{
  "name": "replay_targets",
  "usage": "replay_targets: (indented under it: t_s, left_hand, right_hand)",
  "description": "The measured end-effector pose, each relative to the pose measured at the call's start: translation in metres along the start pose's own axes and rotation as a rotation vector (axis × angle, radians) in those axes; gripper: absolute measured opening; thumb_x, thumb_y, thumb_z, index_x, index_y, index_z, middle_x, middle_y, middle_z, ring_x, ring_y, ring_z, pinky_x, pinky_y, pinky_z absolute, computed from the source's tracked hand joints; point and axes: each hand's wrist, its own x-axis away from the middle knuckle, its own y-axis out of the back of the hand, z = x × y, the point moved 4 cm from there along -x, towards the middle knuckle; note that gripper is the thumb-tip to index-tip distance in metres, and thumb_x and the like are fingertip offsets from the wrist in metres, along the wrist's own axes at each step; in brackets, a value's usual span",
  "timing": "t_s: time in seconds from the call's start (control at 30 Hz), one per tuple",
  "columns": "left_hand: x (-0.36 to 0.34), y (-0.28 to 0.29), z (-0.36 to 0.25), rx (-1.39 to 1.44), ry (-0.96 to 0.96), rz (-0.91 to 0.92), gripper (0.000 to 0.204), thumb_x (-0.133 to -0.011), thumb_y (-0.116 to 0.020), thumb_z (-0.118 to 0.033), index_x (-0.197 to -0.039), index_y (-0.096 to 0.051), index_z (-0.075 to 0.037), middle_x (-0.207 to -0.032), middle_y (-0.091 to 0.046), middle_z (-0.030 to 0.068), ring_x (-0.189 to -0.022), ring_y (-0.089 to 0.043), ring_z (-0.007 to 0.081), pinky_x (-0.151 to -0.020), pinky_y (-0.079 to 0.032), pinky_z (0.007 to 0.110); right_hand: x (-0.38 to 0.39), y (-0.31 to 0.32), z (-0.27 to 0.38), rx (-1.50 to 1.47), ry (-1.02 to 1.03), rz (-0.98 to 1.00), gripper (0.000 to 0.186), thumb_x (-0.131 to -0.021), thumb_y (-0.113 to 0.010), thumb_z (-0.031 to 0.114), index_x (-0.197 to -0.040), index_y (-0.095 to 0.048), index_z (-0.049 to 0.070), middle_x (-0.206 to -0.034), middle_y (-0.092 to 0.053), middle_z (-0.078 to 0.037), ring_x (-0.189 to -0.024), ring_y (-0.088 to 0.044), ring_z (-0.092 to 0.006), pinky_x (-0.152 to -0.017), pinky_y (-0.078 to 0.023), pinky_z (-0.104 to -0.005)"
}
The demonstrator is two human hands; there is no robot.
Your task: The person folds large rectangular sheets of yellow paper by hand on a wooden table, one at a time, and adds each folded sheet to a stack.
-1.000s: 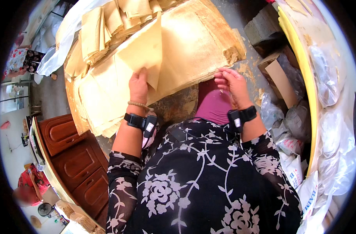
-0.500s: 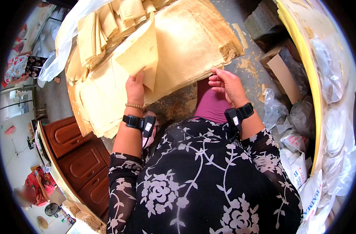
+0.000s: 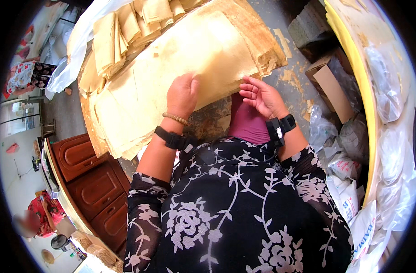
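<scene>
A stack of thin pale-yellow sheets [image 3: 126, 107] lies on a board in front of me, its ragged edges layered. The top sheet [image 3: 208, 41] lies mostly flat. My left hand [image 3: 182, 96] is closed over the stack's near part, knuckles up. Whatever its fingertips pinch, if anything, is hidden. My right hand [image 3: 264, 96] is beside the stack's near right edge, fingers loosely bent and a little apart, with nothing visible in it. Folded bundles of similar sheets [image 3: 109, 43] lie along the far left of the stack.
Clear plastic [image 3: 76, 63] drapes at the far left. Cardboard boxes [image 3: 328, 88], plastic bags and white sacks [image 3: 347, 195] crowd the right, below a yellow-edged surface [image 3: 374, 136]. Brown cabinets [image 3: 96, 191] stand at left. Two people [image 3: 46, 211] [image 3: 21, 79] are farther off.
The raised flap of sheet that my left hand held has gone down flat. My left hand has moved right and turned knuckles up. My right hand has shifted slightly left, its fingers more spread.
</scene>
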Motion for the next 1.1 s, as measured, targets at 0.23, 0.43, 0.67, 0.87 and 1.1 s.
replay_targets:
  t_s: [0.23, 0.43, 0.67, 0.87, 1.1]
  left_hand:
    - [-0.004, 0.001, -0.033, -0.209, -0.165, 0.1, 0.039, -0.086, -0.066, -0.03, -0.118, -0.063, -0.008, -0.11, -0.067, 0.0143, -0.101, -0.061, 0.0317, -0.089, -0.05, 0.04]
    - [0.0, -0.016, -0.062, -0.339, -0.218, 0.145, 0.069, -0.075, -0.075, -0.037, -0.128, -0.051, -0.001, -0.129, -0.056, 0.0174, -0.112, -0.055, 0.032, -0.095, -0.047, 0.039]
    - [-0.005, -0.021, -0.04, -0.175, 0.002, -0.078, 0.035, -0.083, -0.064, -0.021, -0.114, -0.061, -0.005, -0.101, -0.067, 0.0109, -0.086, -0.064, 0.0321, -0.074, -0.054, 0.04]
    - [0.027, 0.03, 0.028, 1.187, 0.503, -0.417, 0.026, -0.098, -0.053, -0.023, -0.113, -0.06, -0.003, -0.1, -0.068, 0.0097, -0.086, -0.066, 0.0213, -0.073, -0.055, 0.034]
    - [0.127, 0.014, 0.081, 1.557, 0.983, -0.367, 0.019, -0.097, -0.057, -0.024, -0.102, -0.058, -0.006, -0.096, -0.065, 0.0101, -0.086, -0.064, 0.0214, -0.073, -0.057, 0.036]
  right_hand:
    - [0.0, -0.016, 0.017, 0.331, 0.158, -0.118, 0.031, -0.095, -0.059, 0.031, -0.115, -0.054, 0.007, -0.101, -0.064, -0.007, -0.082, -0.066, -0.0153, -0.064, -0.055, -0.0264]
    - [0.001, -0.029, 0.022, 0.003, 0.324, -0.098, 0.03, -0.096, -0.058, 0.029, -0.115, -0.054, 0.005, -0.102, -0.066, -0.007, -0.086, -0.067, -0.0155, -0.068, -0.054, -0.0258]
    - [-0.011, -0.067, 0.019, 0.534, 0.476, 0.263, 0.028, -0.099, -0.052, 0.022, -0.11, -0.067, 0.001, -0.109, -0.068, -0.005, -0.097, -0.064, -0.0179, -0.088, -0.049, -0.0311]
    - [-0.021, -0.087, 0.024, 1.472, 1.125, 0.193, 0.027, -0.084, -0.063, 0.018, -0.108, -0.068, 0.005, -0.11, -0.067, -0.015, -0.105, -0.059, -0.0338, -0.092, -0.048, -0.0409]
    - [-0.021, -0.131, 0.007, 1.405, 0.939, 0.206, 0.026, -0.086, -0.064, 0.021, -0.104, -0.069, 0.003, -0.103, -0.067, -0.016, -0.096, -0.063, -0.0322, -0.085, -0.05, -0.0397]
